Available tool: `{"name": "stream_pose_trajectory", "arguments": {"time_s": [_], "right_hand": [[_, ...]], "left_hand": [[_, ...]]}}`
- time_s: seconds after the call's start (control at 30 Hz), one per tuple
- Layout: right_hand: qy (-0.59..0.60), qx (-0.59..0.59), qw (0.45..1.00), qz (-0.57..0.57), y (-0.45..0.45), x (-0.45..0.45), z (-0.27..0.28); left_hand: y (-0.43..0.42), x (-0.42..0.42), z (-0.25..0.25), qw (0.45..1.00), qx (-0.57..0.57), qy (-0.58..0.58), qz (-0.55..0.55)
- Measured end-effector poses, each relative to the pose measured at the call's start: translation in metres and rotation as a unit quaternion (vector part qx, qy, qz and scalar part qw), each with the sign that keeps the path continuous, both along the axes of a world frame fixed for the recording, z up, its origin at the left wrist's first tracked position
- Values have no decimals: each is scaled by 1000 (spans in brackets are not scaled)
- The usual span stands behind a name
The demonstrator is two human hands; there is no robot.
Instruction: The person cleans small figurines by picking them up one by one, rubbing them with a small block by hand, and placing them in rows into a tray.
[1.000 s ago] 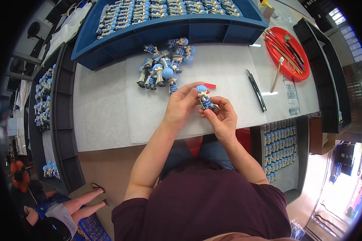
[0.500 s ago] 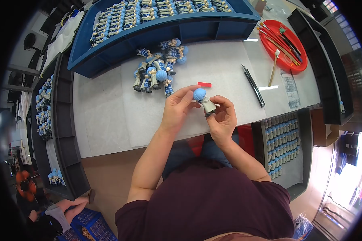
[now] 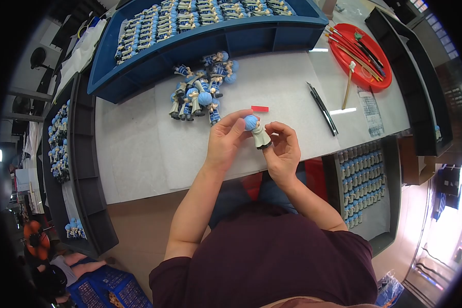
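Between my two hands is a small figurine [image 3: 261,136] with ribbed light-blue hair and a long cream coat, held above the white work surface. My left hand [image 3: 227,137] pinches it at the head, thumb against the blue hair. Fingers of my right hand [image 3: 282,149] close around its lower end, near the dark feet. Just beyond the figurine lies a small red strip [image 3: 260,109]. Farther off, a loose pile of similar figurines [image 3: 203,90] rests on the white sheet, some on their sides.
A blue crate [image 3: 210,43] packed with figurines stands at the back. Pens [image 3: 322,109] lie right of centre, near a red tray [image 3: 362,56] of brushes. Dark crates flank me: one at left [image 3: 90,164], one with rows of figurines at lower right [image 3: 390,205]. Another person's legs [image 3: 82,264] show at lower left.
The figurine has turned slightly between my hands, its head and lower end shifting a little left. Both hands keep their hold and have barely moved.
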State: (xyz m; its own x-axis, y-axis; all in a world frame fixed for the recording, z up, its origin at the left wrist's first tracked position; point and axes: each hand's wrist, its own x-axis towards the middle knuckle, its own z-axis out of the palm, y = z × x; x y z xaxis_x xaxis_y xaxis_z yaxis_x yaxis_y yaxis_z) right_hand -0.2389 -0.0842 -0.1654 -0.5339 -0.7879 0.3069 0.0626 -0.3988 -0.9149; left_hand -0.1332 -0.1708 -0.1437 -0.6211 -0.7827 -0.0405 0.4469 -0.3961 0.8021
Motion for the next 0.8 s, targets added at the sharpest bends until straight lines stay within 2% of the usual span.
{"name": "stream_pose_trajectory", "arguments": {"time_s": [0.23,0.8], "right_hand": [[7,14,1000,1,-1,-1,-1],[-68,11,996,53,4,-3,11]], "left_hand": [[-1,1,-1,1000,-9,24,10],[-1,2,-3,999,-11,26,19]]}}
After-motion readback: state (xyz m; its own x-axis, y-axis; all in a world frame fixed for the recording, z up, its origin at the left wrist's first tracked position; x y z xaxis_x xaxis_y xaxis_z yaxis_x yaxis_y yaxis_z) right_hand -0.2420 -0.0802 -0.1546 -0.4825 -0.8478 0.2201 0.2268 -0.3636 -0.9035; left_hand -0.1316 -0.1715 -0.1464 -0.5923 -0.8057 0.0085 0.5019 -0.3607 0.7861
